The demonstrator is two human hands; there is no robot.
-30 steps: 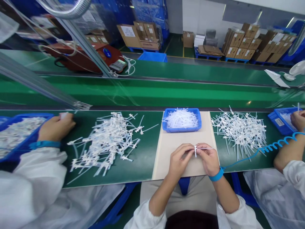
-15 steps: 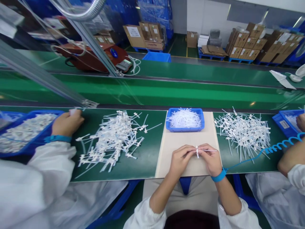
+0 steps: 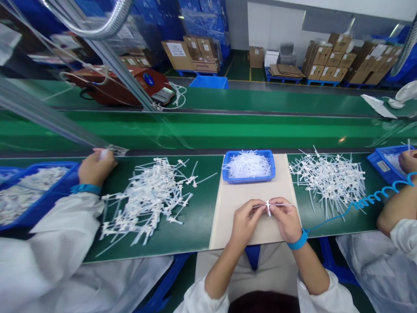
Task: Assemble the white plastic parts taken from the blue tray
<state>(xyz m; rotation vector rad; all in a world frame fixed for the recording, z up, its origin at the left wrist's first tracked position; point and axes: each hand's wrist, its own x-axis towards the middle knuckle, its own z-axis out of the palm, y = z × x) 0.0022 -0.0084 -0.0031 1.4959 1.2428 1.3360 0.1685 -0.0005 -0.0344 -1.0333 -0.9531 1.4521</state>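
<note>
My left hand (image 3: 244,221) and my right hand (image 3: 287,221) meet over a beige board (image 3: 224,217), both closed in a pinch. Between their fingertips is a small white connector (image 3: 268,208) with thin tubes running out to both sides. Each hand grips one side of this piece. A blue wristband with a coiled cord is on my right wrist. Just beyond my hands, a blue tray (image 3: 249,180) of thin white tubes sits on the board.
Piles of white tubed parts lie left (image 3: 143,195) and right (image 3: 330,180) of the board. A co-worker's hand (image 3: 96,168) is at far left beside a blue bin (image 3: 70,174); another person's hand (image 3: 408,161) is at far right by a blue bin (image 3: 384,167).
The camera view has shifted slightly. A tube now shows more clearly on the left side of the connector. The right co-worker's hand now holds up a thin piece.
</note>
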